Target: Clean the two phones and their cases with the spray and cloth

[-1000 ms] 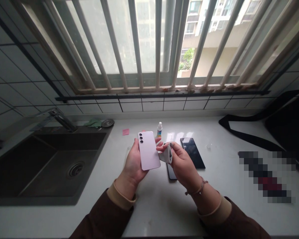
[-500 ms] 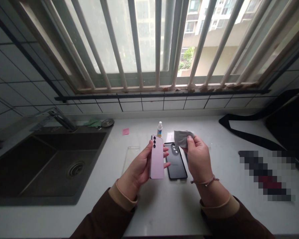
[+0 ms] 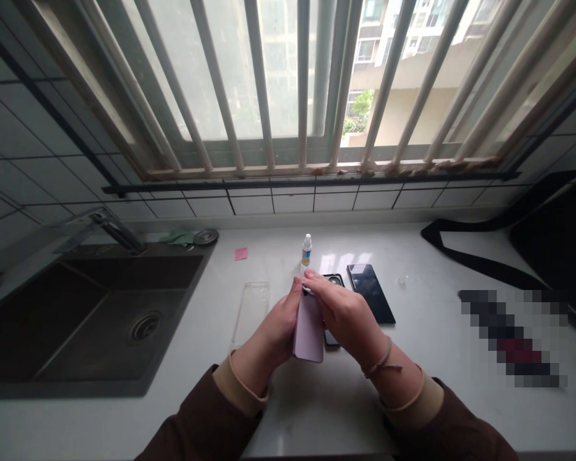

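The lilac phone (image 3: 309, 333) is held back side up in my left hand (image 3: 279, 323), whose fingers wrap its left edge. Over the phone's top end lies my right hand (image 3: 348, 306), pressing the grey cloth, of which only a small pale part shows under the fingers. The camera lenses are mostly covered. Behind my right hand a black phone case (image 3: 333, 339) lies partly hidden on the counter. A dark phone (image 3: 372, 294) rests just right of it. The clear case (image 3: 252, 310) lies left of my left hand, and a small white-capped bottle (image 3: 306, 251) stands beyond the hands.
At the left is a dark sink (image 3: 91, 326) with a faucet (image 3: 118, 230); a green cloth (image 3: 178, 237) lies behind it. A pink note (image 3: 240, 254) is on the counter. A black bag (image 3: 557, 237) with a strap occupies the right, near a blurred-out object (image 3: 513, 339).
My right hand has moved left and down with the grey cloth onto the lilac phone's top. The dark phone on the counter has come into fuller view.
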`<control>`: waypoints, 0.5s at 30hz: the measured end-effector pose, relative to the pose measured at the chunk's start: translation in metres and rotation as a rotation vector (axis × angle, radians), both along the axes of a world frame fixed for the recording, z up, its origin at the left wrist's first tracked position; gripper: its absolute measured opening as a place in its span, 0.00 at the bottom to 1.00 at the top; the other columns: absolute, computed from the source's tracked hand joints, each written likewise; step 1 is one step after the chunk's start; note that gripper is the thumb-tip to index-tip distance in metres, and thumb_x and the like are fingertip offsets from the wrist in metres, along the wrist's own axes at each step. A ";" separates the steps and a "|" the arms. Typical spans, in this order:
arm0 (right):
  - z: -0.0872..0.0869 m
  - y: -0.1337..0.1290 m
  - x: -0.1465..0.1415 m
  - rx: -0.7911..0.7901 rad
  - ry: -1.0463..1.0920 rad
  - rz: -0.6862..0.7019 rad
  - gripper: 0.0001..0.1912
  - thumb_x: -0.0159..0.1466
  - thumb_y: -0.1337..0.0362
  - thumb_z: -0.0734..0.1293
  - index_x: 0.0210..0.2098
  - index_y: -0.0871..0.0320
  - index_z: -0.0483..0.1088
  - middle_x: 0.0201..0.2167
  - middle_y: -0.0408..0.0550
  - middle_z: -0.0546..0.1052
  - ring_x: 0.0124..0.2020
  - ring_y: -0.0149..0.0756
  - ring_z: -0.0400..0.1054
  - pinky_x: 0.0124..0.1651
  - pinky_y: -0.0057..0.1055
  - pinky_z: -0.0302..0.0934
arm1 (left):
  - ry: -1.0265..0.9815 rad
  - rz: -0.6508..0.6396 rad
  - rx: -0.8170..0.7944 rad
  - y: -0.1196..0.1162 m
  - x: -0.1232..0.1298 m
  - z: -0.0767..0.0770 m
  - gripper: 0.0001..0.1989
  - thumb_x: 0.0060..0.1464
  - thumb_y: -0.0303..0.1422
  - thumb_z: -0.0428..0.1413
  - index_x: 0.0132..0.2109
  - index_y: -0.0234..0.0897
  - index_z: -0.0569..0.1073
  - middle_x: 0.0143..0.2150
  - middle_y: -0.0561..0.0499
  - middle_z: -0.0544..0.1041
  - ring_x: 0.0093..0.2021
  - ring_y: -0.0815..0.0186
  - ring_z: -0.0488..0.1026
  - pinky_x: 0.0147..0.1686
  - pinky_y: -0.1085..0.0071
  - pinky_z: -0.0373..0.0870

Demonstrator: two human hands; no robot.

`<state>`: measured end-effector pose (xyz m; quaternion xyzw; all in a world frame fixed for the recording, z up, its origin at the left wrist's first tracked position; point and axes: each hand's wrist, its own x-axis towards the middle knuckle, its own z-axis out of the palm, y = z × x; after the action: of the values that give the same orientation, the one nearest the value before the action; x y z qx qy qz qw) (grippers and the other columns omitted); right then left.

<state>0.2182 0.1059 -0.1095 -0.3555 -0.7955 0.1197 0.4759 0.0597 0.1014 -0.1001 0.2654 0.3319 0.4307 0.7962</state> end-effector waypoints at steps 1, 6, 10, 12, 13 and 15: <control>0.000 0.000 -0.001 0.012 -0.009 0.025 0.24 0.74 0.75 0.61 0.64 0.53 0.74 0.66 0.50 0.76 0.66 0.42 0.73 0.71 0.42 0.68 | -0.019 0.031 -0.002 0.001 0.000 0.001 0.30 0.70 0.52 0.52 0.63 0.33 0.76 0.57 0.35 0.81 0.52 0.54 0.82 0.51 0.65 0.79; 0.003 -0.006 -0.005 0.030 -0.041 0.164 0.22 0.74 0.76 0.63 0.62 0.53 0.75 0.64 0.51 0.78 0.64 0.41 0.74 0.71 0.43 0.69 | -0.053 0.158 -0.150 0.009 -0.002 0.010 0.32 0.72 0.54 0.48 0.50 0.27 0.80 0.50 0.33 0.83 0.50 0.56 0.82 0.55 0.66 0.77; 0.009 -0.015 -0.006 -0.045 0.000 0.334 0.20 0.75 0.75 0.62 0.60 0.52 0.75 0.60 0.49 0.81 0.62 0.38 0.77 0.69 0.41 0.71 | -0.053 0.176 -0.214 0.014 -0.010 0.014 0.35 0.69 0.58 0.48 0.49 0.25 0.79 0.41 0.35 0.82 0.37 0.58 0.82 0.44 0.64 0.81; 0.012 -0.020 -0.006 -0.155 0.102 0.413 0.19 0.76 0.73 0.61 0.59 0.51 0.76 0.57 0.48 0.83 0.58 0.37 0.79 0.65 0.39 0.74 | -0.100 0.143 -0.193 0.015 -0.014 0.015 0.36 0.69 0.58 0.48 0.52 0.25 0.78 0.41 0.35 0.82 0.36 0.57 0.81 0.41 0.64 0.80; 0.014 -0.022 -0.006 -0.238 0.185 0.432 0.17 0.76 0.71 0.62 0.57 0.51 0.77 0.54 0.48 0.84 0.56 0.38 0.81 0.63 0.39 0.75 | -0.134 0.115 -0.175 0.014 -0.016 0.015 0.36 0.70 0.58 0.48 0.54 0.25 0.78 0.42 0.35 0.82 0.36 0.57 0.81 0.40 0.64 0.80; 0.016 -0.024 -0.004 -0.448 0.412 0.436 0.12 0.77 0.64 0.63 0.52 0.53 0.79 0.49 0.50 0.86 0.51 0.40 0.82 0.58 0.41 0.77 | -0.208 0.051 -0.141 0.013 -0.018 0.016 0.37 0.70 0.57 0.47 0.56 0.23 0.78 0.42 0.35 0.83 0.36 0.58 0.81 0.40 0.65 0.79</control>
<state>0.2139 0.0820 -0.0931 -0.2417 -0.6943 0.4581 0.4998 0.0416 0.1144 -0.0841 0.1543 0.2835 0.4518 0.8317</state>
